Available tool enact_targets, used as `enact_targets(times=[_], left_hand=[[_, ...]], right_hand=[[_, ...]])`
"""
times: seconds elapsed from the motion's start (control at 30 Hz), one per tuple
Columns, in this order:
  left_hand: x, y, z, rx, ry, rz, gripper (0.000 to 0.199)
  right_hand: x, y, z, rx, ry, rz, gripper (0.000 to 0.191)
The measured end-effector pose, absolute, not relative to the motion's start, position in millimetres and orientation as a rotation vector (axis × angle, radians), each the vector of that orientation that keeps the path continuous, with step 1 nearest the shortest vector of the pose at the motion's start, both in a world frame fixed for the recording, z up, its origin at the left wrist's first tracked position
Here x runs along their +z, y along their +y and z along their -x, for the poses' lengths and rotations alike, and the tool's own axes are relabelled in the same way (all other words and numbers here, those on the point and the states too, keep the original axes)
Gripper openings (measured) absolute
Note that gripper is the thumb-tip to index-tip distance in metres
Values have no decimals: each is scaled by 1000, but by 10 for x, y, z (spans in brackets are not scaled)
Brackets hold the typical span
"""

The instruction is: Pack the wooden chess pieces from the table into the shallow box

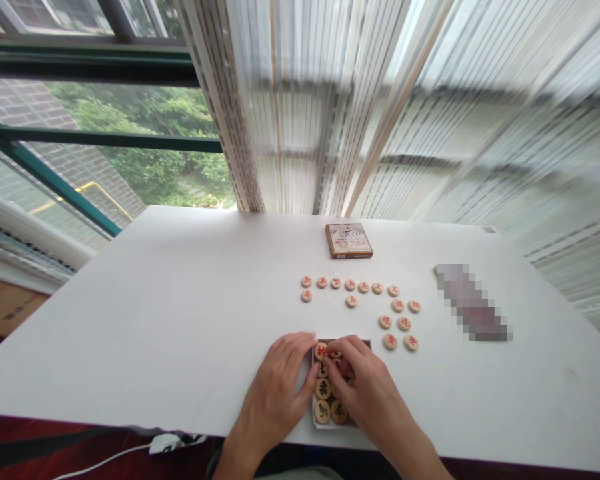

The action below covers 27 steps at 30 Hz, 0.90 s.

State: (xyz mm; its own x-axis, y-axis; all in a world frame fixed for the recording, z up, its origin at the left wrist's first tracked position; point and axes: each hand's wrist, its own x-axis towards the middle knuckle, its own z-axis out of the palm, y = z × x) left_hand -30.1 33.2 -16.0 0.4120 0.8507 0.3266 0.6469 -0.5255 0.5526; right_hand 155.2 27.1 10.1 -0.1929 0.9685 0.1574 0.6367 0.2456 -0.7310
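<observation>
One slip of our right hand [363,373], grip unclear, could jostle pieces [323,389] beneath, our left hand [279,381] loosely open alongside.

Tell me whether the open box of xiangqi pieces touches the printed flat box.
Apart. The head view shows white tabletop between the open box and the printed flat box, with some red-marked xiangqi pieces lying in that gap.

White table [180,320], striped curtain [300,120], bright window [130,139] — floor [135,465] apparently reddish.
</observation>
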Motion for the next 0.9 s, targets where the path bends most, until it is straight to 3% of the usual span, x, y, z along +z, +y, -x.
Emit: enact_targets(times=[0.33, 0.9], left_hand=[[-154, 326, 294, 839, 1284, -2324, 29], [-171, 331, 297, 827, 1256, -2376, 33]], right_hand=[[15, 310, -1550, 699, -1930, 1433, 12], [-25, 306, -1544, 661, -1913, 1434, 18]])
